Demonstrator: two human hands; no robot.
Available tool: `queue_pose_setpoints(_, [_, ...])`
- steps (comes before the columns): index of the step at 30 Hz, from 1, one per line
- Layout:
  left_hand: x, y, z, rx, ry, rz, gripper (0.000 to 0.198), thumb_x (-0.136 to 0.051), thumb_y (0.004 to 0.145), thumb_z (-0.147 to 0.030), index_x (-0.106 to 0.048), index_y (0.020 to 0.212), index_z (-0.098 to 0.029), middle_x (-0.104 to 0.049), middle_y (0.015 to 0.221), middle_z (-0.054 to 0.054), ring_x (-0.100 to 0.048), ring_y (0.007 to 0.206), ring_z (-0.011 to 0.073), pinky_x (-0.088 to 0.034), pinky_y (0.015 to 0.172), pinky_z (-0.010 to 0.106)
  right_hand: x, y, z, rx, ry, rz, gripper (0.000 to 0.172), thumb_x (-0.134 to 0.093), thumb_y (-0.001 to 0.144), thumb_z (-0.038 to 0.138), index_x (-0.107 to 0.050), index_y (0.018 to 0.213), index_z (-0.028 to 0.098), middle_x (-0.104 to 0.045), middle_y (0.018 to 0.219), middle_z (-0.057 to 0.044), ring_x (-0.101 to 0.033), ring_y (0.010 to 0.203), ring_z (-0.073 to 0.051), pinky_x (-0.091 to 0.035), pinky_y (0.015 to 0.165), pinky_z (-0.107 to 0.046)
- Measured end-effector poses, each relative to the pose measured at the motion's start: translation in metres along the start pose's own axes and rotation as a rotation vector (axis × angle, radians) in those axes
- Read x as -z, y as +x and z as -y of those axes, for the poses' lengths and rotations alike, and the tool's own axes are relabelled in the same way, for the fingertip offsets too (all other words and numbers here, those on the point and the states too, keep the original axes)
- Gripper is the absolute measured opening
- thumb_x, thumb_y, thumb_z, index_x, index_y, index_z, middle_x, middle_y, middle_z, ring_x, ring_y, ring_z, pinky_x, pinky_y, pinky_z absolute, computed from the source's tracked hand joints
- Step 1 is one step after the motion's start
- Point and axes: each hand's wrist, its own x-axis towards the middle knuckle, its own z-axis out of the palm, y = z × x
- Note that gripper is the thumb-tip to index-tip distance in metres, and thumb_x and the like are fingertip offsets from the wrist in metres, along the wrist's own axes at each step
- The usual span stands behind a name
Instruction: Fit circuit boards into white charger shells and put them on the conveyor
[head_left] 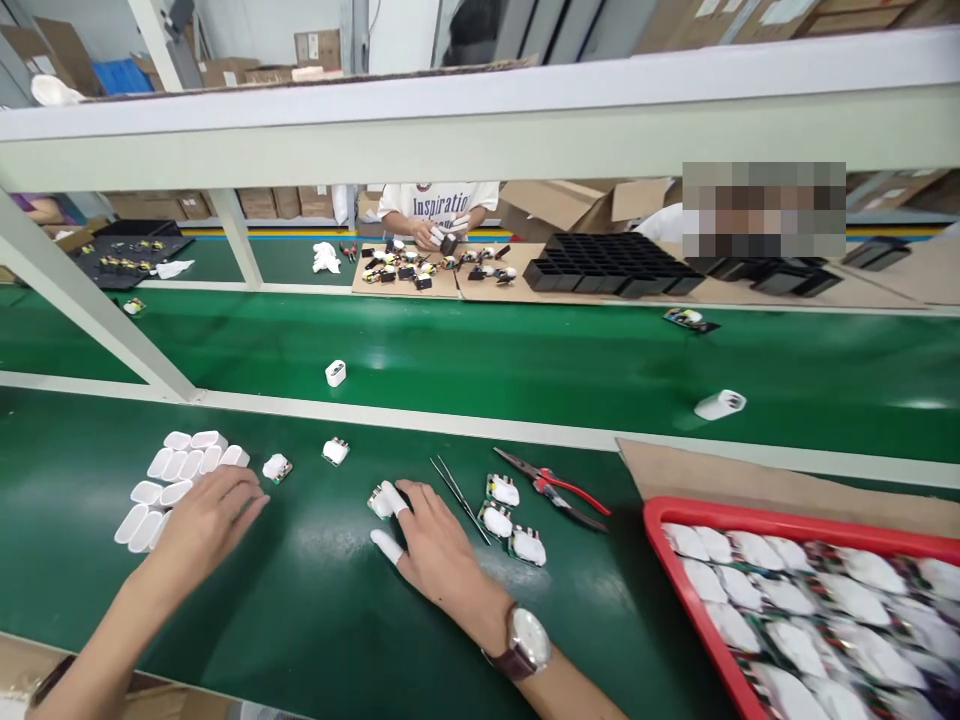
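My left hand is at the right side of a group of white plastic casings, fingers loosely bent and a little apart, with nothing visible in them. It covers part of some casings. My right hand, with white finger cots on thumb and index finger, rests its index fingertip on a small circuit board with a white top. The thumb stays apart from that board. Two similar boards, a left one and a right one, lie between the casings and my right hand.
Tweezers, three boards and red-handled pliers lie right of my right hand. A red tray full of boards stands at the right. Beyond a pale rail, a green conveyor carries white casings. A co-worker handles parts opposite.
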Motion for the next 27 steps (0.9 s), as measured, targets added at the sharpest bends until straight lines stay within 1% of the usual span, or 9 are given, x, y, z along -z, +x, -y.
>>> queue_pose_setpoints(2, [-0.004,0.007,0.002,0.011,0.043,0.019,0.017,-0.060,0.105,-0.036,-0.068,0.106,-0.021,-0.070,0.108,0.010,-0.068,0.098,0.0288,-0.054,0.086,0.042,-0.011,-0.004,0.001,-0.002,-0.057,0.007,0.021,-0.065,0.096,0.018,-0.069,0.116,0.018,-0.065,0.125,-0.019,-0.064,0.111,-0.035,-0.061,0.091,-0.054])
queue_pose_setpoints(4, [-0.005,0.005,0.016,0.058,0.124,0.009,0.024,-0.063,0.102,-0.044,-0.070,0.103,-0.020,-0.069,0.105,0.011,-0.066,0.096,0.0317,-0.054,0.084,0.044,-0.018,-0.009,-0.003,0.013,-0.067,-0.003,0.028,-0.060,0.092,0.007,-0.070,0.115,0.018,-0.065,0.126,-0.019,-0.064,0.110,-0.034,-0.061,0.091,-0.052])
queue_pose_setpoints(7, [0.002,-0.016,0.043,0.146,0.224,0.026,0.028,-0.069,0.097,-0.048,-0.074,0.096,-0.020,-0.065,0.097,0.012,-0.063,0.090,0.0329,-0.054,0.076,0.043,-0.026,-0.021,-0.016,0.037,-0.028,-0.074,0.045,-0.053,0.090,0.002,-0.064,0.131,0.016,-0.064,0.134,-0.019,-0.062,0.118,-0.033,-0.058,0.099,-0.053])
queue_pose_setpoints(9, [0.008,-0.032,0.050,0.182,0.226,0.065,0.024,-0.067,0.097,-0.043,-0.076,0.092,-0.021,-0.062,0.092,0.011,-0.061,0.085,0.0310,-0.053,0.072,0.042,-0.031,-0.029,-0.024,0.047,-0.020,-0.118,0.045,-0.050,0.091,0.002,-0.064,0.131,0.016,-0.061,0.142,-0.019,-0.059,0.125,-0.035,-0.058,0.100,-0.055])
queue_pose_setpoints(14, [0.004,-0.033,0.007,0.184,-0.072,0.040,0.016,-0.060,0.101,-0.026,-0.073,0.092,-0.024,-0.067,0.109,0.011,-0.065,0.099,0.0283,-0.055,0.086,0.041,-0.037,-0.035,-0.028,0.032,-0.050,-0.135,0.030,-0.053,0.091,0.004,-0.069,0.110,0.020,-0.060,0.142,-0.019,-0.057,0.128,-0.039,-0.058,0.097,-0.059])
queue_pose_setpoints(17, [-0.018,-0.005,-0.034,0.137,-0.357,0.056,0.011,-0.061,0.099,-0.020,-0.067,0.090,-0.023,-0.068,0.127,0.010,-0.068,0.112,0.0274,-0.055,0.097,0.039,-0.027,-0.029,-0.021,0.051,-0.054,-0.133,0.034,-0.052,0.094,0.006,-0.065,0.123,0.018,-0.065,0.129,-0.018,-0.061,0.120,-0.036,-0.059,0.096,-0.055])
queue_pose_setpoints(20, [-0.050,0.027,-0.065,0.118,-0.518,0.106,0.015,-0.063,0.096,-0.020,-0.064,0.081,-0.024,-0.071,0.124,0.010,-0.069,0.111,0.0285,-0.055,0.097,0.040,-0.014,-0.023,-0.015,0.017,-0.015,-0.149,0.041,-0.051,0.101,0.012,-0.053,0.142,0.014,-0.067,0.118,-0.017,-0.064,0.108,-0.033,-0.062,0.089,-0.050])
queue_pose_setpoints(24, [-0.080,0.054,-0.073,0.141,-0.655,0.119,0.027,-0.085,0.083,-0.040,-0.062,0.081,-0.024,-0.071,0.107,0.008,-0.068,0.101,0.0289,-0.056,0.089,0.040,0.005,-0.031,-0.012,-0.034,0.065,-0.223,0.037,-0.054,0.103,0.016,-0.052,0.139,0.020,-0.067,0.116,-0.014,-0.066,0.106,-0.030,-0.062,0.087,-0.048])
queue_pose_setpoints(27, [-0.082,0.054,-0.059,0.190,-0.767,0.167,0.059,-0.097,0.065,-0.050,-0.068,0.110,-0.026,-0.067,0.127,0.010,-0.066,0.111,0.0312,-0.057,0.090,0.040,0.022,-0.042,-0.010,-0.070,0.122,-0.240,0.038,-0.057,0.103,0.018,-0.050,0.140,0.023,-0.065,0.118,-0.013,-0.066,0.107,-0.029,-0.061,0.089,-0.048])
